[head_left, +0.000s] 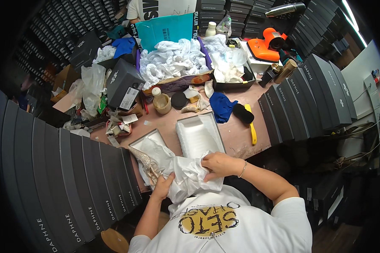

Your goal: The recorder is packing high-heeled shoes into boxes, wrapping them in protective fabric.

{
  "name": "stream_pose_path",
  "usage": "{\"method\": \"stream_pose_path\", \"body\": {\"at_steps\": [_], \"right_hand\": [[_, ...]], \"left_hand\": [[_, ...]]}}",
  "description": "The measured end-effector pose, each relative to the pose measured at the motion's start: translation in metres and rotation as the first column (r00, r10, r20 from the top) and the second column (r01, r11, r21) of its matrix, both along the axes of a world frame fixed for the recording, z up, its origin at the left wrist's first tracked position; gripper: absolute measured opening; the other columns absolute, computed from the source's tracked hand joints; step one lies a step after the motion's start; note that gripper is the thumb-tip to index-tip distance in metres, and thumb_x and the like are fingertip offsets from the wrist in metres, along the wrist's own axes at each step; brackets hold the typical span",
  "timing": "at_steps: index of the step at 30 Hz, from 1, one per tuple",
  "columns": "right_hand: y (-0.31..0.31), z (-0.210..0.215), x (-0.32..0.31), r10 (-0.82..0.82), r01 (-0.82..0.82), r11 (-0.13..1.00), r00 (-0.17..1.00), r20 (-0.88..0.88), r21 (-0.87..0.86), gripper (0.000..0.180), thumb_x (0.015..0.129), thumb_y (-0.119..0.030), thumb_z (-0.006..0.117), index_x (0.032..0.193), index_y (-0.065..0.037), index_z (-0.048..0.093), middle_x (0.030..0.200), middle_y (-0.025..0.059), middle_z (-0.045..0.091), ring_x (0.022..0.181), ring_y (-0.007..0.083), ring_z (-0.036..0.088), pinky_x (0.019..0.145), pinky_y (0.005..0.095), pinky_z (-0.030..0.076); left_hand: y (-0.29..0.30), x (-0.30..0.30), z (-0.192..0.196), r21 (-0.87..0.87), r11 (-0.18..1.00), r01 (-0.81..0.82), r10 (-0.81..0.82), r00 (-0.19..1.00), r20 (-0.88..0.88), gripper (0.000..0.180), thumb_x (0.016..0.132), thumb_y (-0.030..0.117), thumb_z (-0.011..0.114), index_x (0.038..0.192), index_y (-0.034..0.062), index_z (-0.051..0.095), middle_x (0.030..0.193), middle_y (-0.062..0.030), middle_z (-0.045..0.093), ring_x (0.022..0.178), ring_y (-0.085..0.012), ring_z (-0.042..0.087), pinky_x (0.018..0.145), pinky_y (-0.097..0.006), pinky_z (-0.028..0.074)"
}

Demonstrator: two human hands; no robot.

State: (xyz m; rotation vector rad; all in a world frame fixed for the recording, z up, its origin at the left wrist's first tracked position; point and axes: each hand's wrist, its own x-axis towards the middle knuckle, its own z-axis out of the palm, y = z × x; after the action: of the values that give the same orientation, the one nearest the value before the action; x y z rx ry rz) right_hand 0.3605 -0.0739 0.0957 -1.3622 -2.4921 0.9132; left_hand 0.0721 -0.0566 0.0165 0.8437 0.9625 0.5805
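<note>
My left hand (163,186) and my right hand (218,165) both grip a bundle of white tissue paper (189,177) at the table's near edge. Just left of the bundle lies a glittery high-heeled shoe (144,160), partly on paper in an open white shoebox (150,139). The left hand touches the paper close to the shoe's heel. A second open white box part (198,134) stands empty right behind the bundle.
Rows of dark grey shoeboxes (71,177) flank me left, and more dark grey shoeboxes (308,97) stand right. On the pink table (236,139): a black brush with yellow handle (248,120), blue cloth (221,106), tape roll (162,103), crumpled paper pile (173,59), orange tool (264,46).
</note>
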Motion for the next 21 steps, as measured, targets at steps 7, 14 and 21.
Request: {"method": "stream_pose_path", "body": {"at_steps": [7, 14, 21], "right_hand": [[-0.020, -0.006, -0.012, -0.447, 0.358, 0.891, 0.797, -0.407, -0.278, 0.047, 0.078, -0.030, 0.070, 0.112, 0.001, 0.058, 0.100, 0.0208, 0.065, 0.091, 0.0351, 0.065, 0.079, 0.0380, 0.050], [-0.028, -0.040, -0.039, -0.871, 0.150, 0.465, 0.253, -0.421, -0.873, 0.039, 0.095, -0.016, 0.051, 0.128, 0.004, 0.048, 0.120, 0.0084, 0.059, 0.106, 0.0139, 0.055, 0.092, 0.0283, 0.044], [-0.043, -0.003, -0.046, -0.628, 0.433, 0.768, 0.654, -0.422, -0.472, 0.044, 0.084, -0.014, 0.069, 0.121, 0.002, 0.051, 0.106, 0.0092, 0.061, 0.091, 0.0115, 0.060, 0.077, 0.0261, 0.049]], "left_hand": [[0.027, -0.001, 0.028, -0.291, 0.955, -0.062, 0.180, 0.900, 0.398, 0.065, 0.097, 0.053, 0.035, 0.138, 0.0022, 0.036, 0.135, -0.0133, 0.049, 0.120, -0.0251, 0.053, 0.100, -0.040, 0.043], [0.030, 0.064, 0.002, -0.056, 0.991, -0.125, 0.137, 0.872, 0.471, 0.063, 0.086, 0.050, 0.063, 0.131, 0.0104, 0.044, 0.130, -0.0036, 0.050, 0.119, -0.0214, 0.048, 0.103, -0.041, 0.037], [0.048, 0.092, 0.039, -0.126, 0.811, -0.571, 0.581, 0.759, 0.293, 0.047, 0.091, 0.035, 0.062, 0.118, -0.0023, 0.053, 0.113, -0.0118, 0.060, 0.102, -0.0215, 0.060, 0.088, -0.037, 0.051]]}}
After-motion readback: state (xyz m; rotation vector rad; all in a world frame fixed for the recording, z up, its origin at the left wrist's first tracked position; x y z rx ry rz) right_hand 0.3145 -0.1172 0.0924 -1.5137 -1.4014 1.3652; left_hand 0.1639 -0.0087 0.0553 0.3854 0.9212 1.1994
